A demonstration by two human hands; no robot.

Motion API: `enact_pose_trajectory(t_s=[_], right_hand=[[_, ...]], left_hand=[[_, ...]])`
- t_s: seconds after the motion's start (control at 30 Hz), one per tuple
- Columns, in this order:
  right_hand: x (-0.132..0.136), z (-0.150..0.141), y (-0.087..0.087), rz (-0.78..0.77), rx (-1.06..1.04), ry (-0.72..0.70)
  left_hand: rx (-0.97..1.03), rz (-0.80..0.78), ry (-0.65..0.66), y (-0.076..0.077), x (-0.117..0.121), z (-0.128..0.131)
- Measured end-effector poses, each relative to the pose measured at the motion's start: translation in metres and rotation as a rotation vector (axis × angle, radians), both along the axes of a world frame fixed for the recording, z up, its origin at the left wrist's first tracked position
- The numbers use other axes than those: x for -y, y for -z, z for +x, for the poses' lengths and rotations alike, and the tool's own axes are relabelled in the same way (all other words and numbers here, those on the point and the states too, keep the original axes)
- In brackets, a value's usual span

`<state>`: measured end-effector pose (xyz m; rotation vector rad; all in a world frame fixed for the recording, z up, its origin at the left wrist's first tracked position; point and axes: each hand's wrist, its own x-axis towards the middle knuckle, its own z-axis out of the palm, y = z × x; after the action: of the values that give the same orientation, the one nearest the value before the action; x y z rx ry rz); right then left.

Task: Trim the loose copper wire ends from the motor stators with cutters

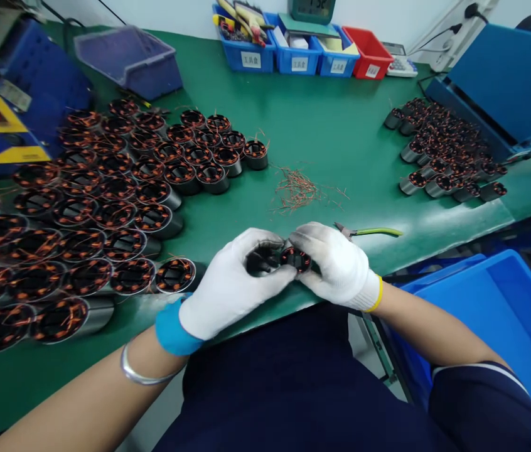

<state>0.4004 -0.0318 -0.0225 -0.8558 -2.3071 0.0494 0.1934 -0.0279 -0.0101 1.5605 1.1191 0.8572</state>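
Note:
Both hands wear white gloves and are closed around one motor stator (pixel 295 260), a short metal cylinder with a dark slotted core and copper windings on its end. My left hand (pixel 240 276) wraps its left side, thumb along the near edge. My right hand (pixel 334 260) grips the right side, fingers over the top. Part of the stator's body is hidden by the gloves. Just beyond my right hand lies a pair of cutting pliers (pixel 371 232) with green handles. Copper wire clippings (pixel 297 189) are scattered on the green table behind the hands.
Many stators (pixel 119 210) with loose wire ends crowd the left; another group (pixel 439 157) stands at the right. Along the back are a purple bin (pixel 128 59), blue tool boxes (pixel 249 58), a red box (pixel 366 53) and a calculator (pixel 402 66). A blue crate (pixel 496 314) sits lower right.

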Motion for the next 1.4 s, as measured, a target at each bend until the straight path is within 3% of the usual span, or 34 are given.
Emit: enact_pose_trajectory(t_s=[0.13, 0.2, 0.4, 0.47, 0.6, 0.67, 0.8, 0.87, 0.93, 1.0, 1.07, 1.17, 1.2, 1.23, 1.33, 1.4], right_hand=[[-0.001, -0.001, -0.001, 0.104, 0.094, -0.056], [-0.001, -0.001, -0.003, 0.108, 0.107, -0.059], [-0.003, 0.001, -0.008, 0.067, 0.078, -0.087], [-0.003, 0.002, -0.008, 0.064, 0.088, -0.088], [-0.001, 0.003, -0.008, 0.046, 0.097, -0.083], [0.001, 0.004, -0.009, 0.030, 0.064, -0.036], [0.003, 0.007, -0.010, 0.039, 0.013, 0.076], [0.003, 0.007, -0.010, 0.046, 0.018, 0.071], [0.004, 0.006, -0.010, 0.041, 0.044, 0.018], [0.005, 0.004, -0.011, 0.016, 0.064, 0.001], [0.008, 0.002, -0.013, -0.022, 0.066, 0.028], [0.011, 0.002, -0.017, -0.061, 0.035, 0.082], [0.012, 0.003, -0.017, -0.069, 0.020, 0.103], [0.012, 0.004, -0.018, -0.079, 0.007, 0.132], [0.011, 0.007, -0.018, -0.104, -0.016, 0.202], [0.011, 0.006, -0.018, -0.120, 0.000, 0.201]], left_hand=[[0.014, 0.147, -0.036, 0.005, 0.006, 0.004], [0.046, 0.147, -0.058, 0.005, 0.006, 0.003], [0.454, -0.377, -0.258, -0.003, -0.006, -0.002], [0.361, -0.377, -0.205, -0.005, -0.004, 0.001], [0.084, -0.200, -0.089, -0.006, 0.003, 0.009], [0.187, -0.259, -0.125, -0.003, 0.001, 0.009], [0.566, -0.362, -0.345, 0.007, -0.009, 0.000], [0.495, -0.283, -0.287, 0.011, -0.009, -0.001], [0.260, -0.158, -0.144, 0.012, -0.004, 0.003], [0.090, -0.068, -0.110, 0.010, 0.000, 0.009], [0.120, -0.071, -0.226, 0.008, 0.000, 0.011], [0.400, -0.077, -0.482, 0.005, -0.008, 0.005], [0.455, -0.089, -0.500, 0.004, -0.010, 0.002], [0.466, -0.131, -0.450, 0.003, -0.011, -0.001], [0.272, -0.417, 0.020, -0.002, -0.006, -0.002], [0.131, -0.530, 0.201, -0.008, -0.002, 0.001]])
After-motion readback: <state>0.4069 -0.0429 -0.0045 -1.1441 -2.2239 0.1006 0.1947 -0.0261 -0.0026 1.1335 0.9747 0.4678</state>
